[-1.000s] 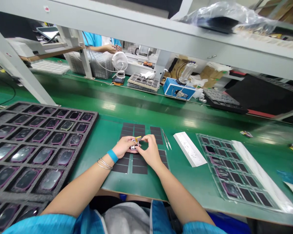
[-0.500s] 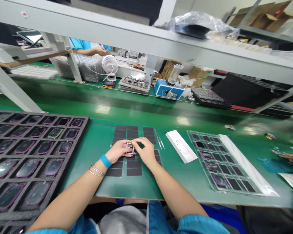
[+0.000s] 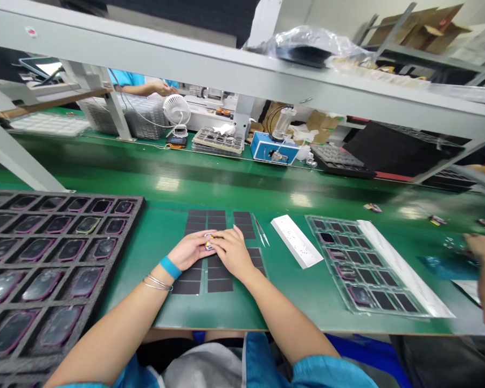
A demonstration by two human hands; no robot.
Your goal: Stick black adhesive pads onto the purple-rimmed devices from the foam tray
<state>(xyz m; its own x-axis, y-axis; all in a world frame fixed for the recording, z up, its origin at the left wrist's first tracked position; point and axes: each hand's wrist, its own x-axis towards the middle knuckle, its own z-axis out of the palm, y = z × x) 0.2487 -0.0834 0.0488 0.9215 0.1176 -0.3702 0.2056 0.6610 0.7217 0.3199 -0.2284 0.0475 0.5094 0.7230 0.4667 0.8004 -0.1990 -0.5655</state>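
My left hand [image 3: 189,249] holds a small watch case [image 3: 209,246] with a pale frame and a bit of yellow showing. Over the same case my right hand [image 3: 232,253] closes its fingers, which cover much of it. Both hands meet above rows of black rectangular pieces [image 3: 219,284] laid out on the green mat. To the right of them lie metal tweezers [image 3: 261,230] with their tips toward me. Beside the tweezers rests a white strip-shaped block [image 3: 296,241] with small dark specks on top.
At left is a dark foam tray [image 3: 123,237] with purple-rimmed watch parts in its pockets. A clear plastic tray [image 3: 351,302] of black pieces lies at right. A co-worker's hand [image 3: 483,248] is at the far right. A shelf beam [image 3: 210,59] crosses overhead.
My right fingers have moved from a raised pinch on a yellow strip to lying over the case. The co-worker's arm at right has come further into view. The view has shifted slightly.
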